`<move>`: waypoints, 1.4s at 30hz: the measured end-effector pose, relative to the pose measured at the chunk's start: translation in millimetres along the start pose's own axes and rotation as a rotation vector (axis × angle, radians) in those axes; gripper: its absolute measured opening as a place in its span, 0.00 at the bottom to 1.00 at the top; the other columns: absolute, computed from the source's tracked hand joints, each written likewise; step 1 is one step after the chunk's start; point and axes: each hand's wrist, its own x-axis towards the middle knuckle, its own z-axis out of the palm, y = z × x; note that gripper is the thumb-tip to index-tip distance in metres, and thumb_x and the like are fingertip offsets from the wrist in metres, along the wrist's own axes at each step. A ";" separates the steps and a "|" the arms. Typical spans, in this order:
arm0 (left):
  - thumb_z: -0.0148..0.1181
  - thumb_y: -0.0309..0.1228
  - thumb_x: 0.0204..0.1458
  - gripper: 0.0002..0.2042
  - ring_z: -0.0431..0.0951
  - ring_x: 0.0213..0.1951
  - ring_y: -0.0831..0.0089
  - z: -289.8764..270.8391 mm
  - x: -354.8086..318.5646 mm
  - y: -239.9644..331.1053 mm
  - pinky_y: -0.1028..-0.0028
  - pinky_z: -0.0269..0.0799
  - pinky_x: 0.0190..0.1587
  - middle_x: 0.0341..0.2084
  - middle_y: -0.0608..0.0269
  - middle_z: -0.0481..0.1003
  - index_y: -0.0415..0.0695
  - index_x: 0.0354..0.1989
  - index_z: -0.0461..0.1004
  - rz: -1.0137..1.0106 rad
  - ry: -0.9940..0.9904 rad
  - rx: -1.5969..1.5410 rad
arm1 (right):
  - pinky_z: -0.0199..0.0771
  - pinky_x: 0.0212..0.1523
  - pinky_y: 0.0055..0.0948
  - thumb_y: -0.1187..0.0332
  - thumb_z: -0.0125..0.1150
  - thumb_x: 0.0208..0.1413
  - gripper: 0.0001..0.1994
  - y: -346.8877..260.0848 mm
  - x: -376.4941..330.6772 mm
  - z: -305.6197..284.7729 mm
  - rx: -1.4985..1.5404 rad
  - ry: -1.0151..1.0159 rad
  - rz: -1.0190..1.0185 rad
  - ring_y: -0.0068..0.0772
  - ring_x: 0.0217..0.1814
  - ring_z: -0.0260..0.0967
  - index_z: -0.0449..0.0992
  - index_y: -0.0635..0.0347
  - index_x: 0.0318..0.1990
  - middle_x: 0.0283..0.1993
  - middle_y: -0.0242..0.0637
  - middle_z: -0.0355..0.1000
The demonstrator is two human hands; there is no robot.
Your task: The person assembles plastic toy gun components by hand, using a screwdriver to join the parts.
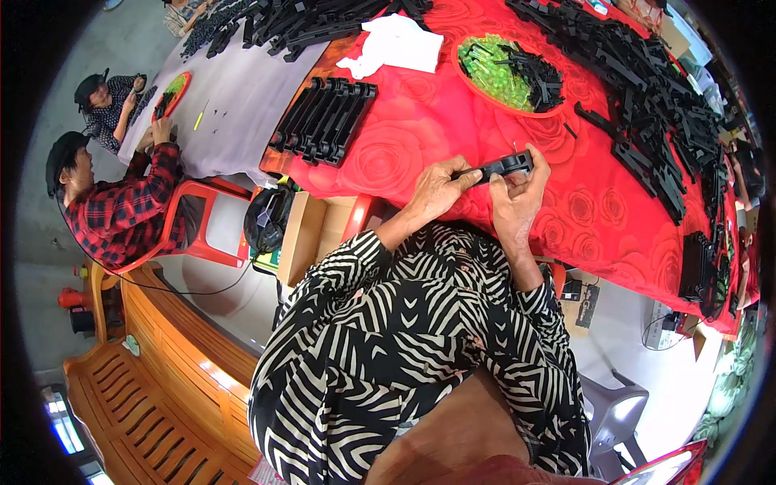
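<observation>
My left hand (438,190) pinches one end of a short black plastic part (503,166). My right hand (517,198) grips its other end, fingers curled round it and thumb on the near side. The part is held level above the near edge of a table with a red rose-patterned cloth (453,129). A thin, pin-like piece stands up from it near my right fingers; what it is I cannot tell. Beyond my hands sits an orange-rimmed round tray (537,115) with clear green pieces (493,73) and small black strips (537,77).
Left on the cloth lies a row of black plastic parts (323,121), with a white bag or cloth (396,44) behind. A large heap of black parts (647,113) covers the right. A cardboard box (307,234) stands by my left arm. Co-workers sit left, one in checked shirt (129,210).
</observation>
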 end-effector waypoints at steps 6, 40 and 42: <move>0.56 0.44 0.51 0.15 0.67 0.18 0.66 -2.8 -2.3 9.9 0.65 0.59 0.23 0.12 0.56 0.65 0.43 0.27 0.72 -0.049 -0.043 0.058 | 0.70 0.39 0.24 0.85 0.56 0.39 0.34 -0.2 -3.0 2.7 -0.015 0.028 -0.051 0.27 0.41 0.66 0.54 0.62 0.58 0.45 0.38 0.59; 0.57 0.38 0.51 0.11 0.63 0.16 0.76 9.3 -8.3 4.5 0.70 0.57 0.20 0.10 0.62 0.62 0.42 0.26 0.73 0.017 0.007 -0.066 | 0.70 0.43 0.23 0.88 0.52 0.40 0.33 -5.2 -10.3 3.9 0.092 0.023 -0.026 0.26 0.45 0.62 0.53 0.62 0.58 0.47 0.39 0.58; 0.57 0.38 0.51 0.11 0.62 0.16 0.77 9.3 -8.2 4.6 0.70 0.57 0.20 0.09 0.63 0.62 0.43 0.26 0.73 0.016 0.014 -0.072 | 0.70 0.43 0.23 0.88 0.52 0.40 0.33 -1.4 -10.9 4.2 0.079 0.031 -0.038 0.26 0.45 0.62 0.53 0.63 0.58 0.47 0.39 0.57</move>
